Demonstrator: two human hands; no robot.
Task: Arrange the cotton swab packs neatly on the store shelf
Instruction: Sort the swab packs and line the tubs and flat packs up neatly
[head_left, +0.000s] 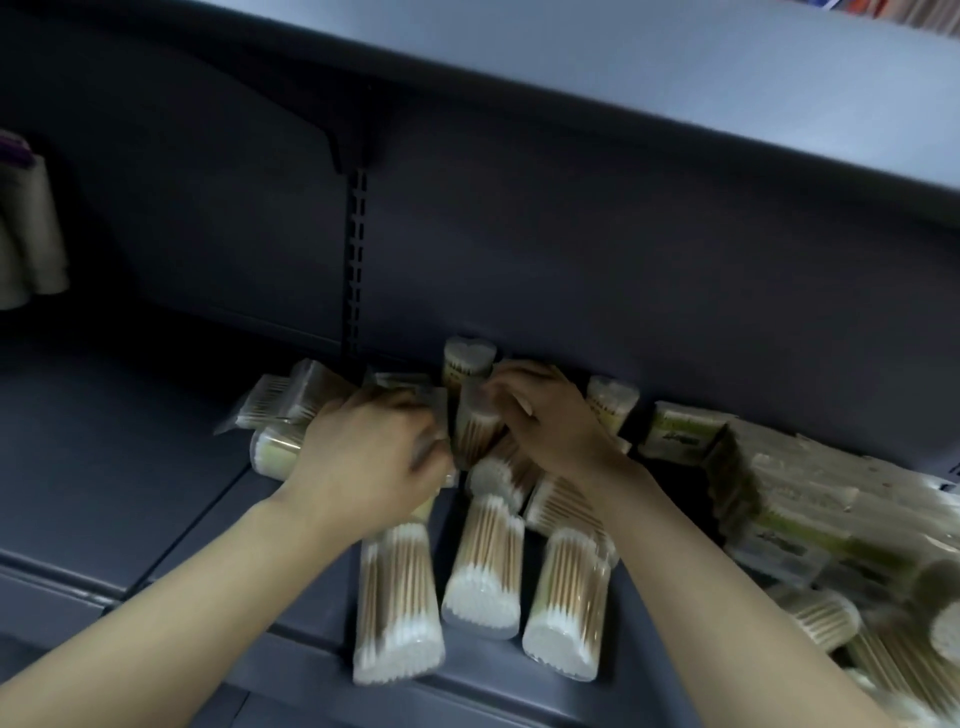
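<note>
While both arms reach forward, the left hand (371, 457) curls over packs (483, 566) and the right hand (550, 415) pinches an upright pack (475, 421). On the grey shelf (104, 441), three packs lie side by side just nearer than the hands; more are heaped to their right.

Three clear cotton swab packs (480, 566) lying side by side at the shelf (130, 467) front, two standing upright at the back, several more jumbled and blurred, two hands (363, 457), uncountable heap at right
</note>
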